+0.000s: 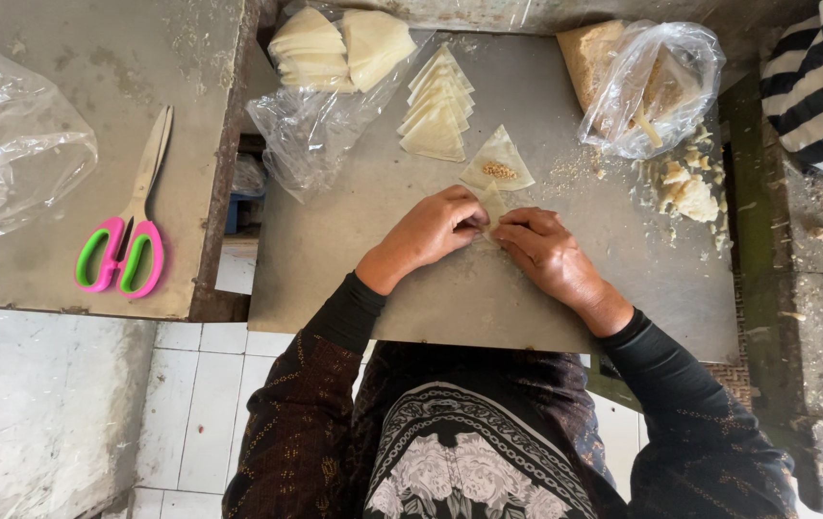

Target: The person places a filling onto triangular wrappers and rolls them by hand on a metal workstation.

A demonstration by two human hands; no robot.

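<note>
**Both hands folding a thin wrapper**

Nearest us, our left hand [429, 231] and right hand [548, 252] meet at the middle of the metal counter [354, 259]. Their fingers are pinched narrow on one small pale wrapper [492, 205], held between the two hands and mostly hidden by them. We judge it light, soft and easy to tear, best held by its edges and corners with the fingertips.

Just beyond lies an open triangle [498, 161] of wrapper with a little brown filling at its centre. Left of it a row of folded triangles [438, 108] overlaps like tiles. Farther back, a clear bag [320, 106] spills a stack of pale sheets [335, 48]. At the far right a crumpled clear bag [657, 86] holds crumbly filling, with lumps [688, 187] loose beside it.

On the next counter to the left lie pink-and-green scissors [128, 235]. We see no labels.
</note>
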